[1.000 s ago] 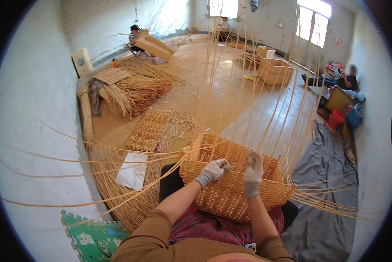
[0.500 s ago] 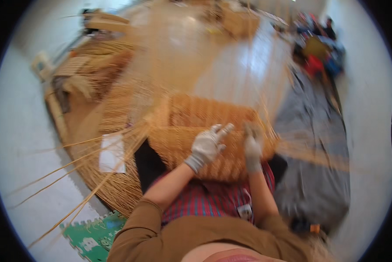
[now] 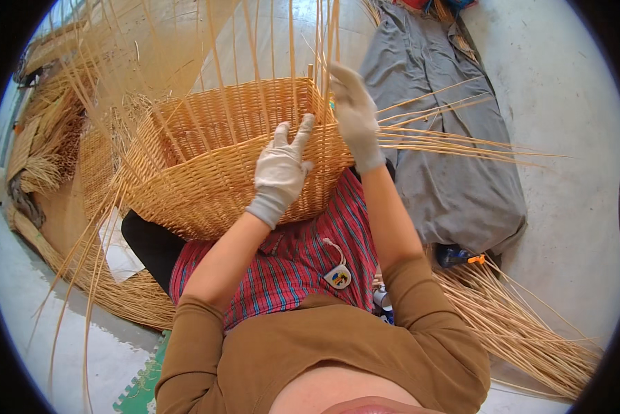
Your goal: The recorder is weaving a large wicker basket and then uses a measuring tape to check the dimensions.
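A large woven wicker basket (image 3: 237, 179) rests tilted across my lap, its long upright canes (image 3: 258, 58) standing up from the rim. My left hand (image 3: 282, 165), in a pale glove with a grey cuff, lies against the near wall close to the rim, fingers spread and open. At the basket's right corner, my gloved right hand (image 3: 357, 110) is raised beside a cluster of upright canes. Its fingers are close together and slightly blurred, and whether they pinch a cane is hidden. Loose cane ends (image 3: 455, 141) stick out sideways to the right of that corner.
A grey cloth (image 3: 448, 165) covers something long on the right. Cane bundles lie at lower right (image 3: 517, 331) and left (image 3: 137, 300). A white sheet (image 3: 120, 248) is beside my left knee, with a green foam mat (image 3: 144, 379) below. A striped apron (image 3: 275, 276) covers my lap.
My view has swung, so the basket sits further left and looks larger. The right hand has gone from the near rim up to the corner canes. The left stays at the near wall, fingers spread.
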Motion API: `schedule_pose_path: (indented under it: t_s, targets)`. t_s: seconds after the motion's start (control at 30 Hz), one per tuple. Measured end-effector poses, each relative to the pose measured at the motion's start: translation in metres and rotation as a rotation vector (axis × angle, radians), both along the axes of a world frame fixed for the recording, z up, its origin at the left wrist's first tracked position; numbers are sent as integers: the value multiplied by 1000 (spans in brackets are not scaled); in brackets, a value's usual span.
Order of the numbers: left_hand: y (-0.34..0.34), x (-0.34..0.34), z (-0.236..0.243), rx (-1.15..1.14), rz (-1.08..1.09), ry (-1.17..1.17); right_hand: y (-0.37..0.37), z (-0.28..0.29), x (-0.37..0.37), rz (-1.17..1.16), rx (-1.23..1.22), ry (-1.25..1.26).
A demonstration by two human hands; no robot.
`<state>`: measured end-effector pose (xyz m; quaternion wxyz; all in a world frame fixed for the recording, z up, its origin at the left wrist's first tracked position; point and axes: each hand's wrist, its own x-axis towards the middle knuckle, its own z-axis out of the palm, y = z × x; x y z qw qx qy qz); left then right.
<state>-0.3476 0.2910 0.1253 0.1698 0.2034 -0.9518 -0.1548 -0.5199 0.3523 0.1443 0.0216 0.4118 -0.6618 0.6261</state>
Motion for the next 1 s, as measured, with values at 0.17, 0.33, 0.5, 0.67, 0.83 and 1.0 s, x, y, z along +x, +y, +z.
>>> schedule_pose_path:
  t_s: [0.17, 0.33, 0.5, 0.67, 0.83, 1.0]
  targets:
    - [-6, -11, -26, -88, 137, -218, 28, 20, -32, 389, -143, -233]
    - [-8, -37, -2, -62, 84, -355, 173, -25, 10, -692, -70, -550]
    - [-22, 62, -18, 444, -34, 359, 84, 4, 55, -141, 253, -382]
    - [-92, 206, -101, 851, 518, 866, 18, -16, 116, 149, 364, -323]
    - [-166, 292, -63, 694, 681, 1324, -54, 1, 260, 834, 699, -272]
    - [-160, 302, -55, 475, 188, 1396, -115, 11, 353, 929, 409, 291]
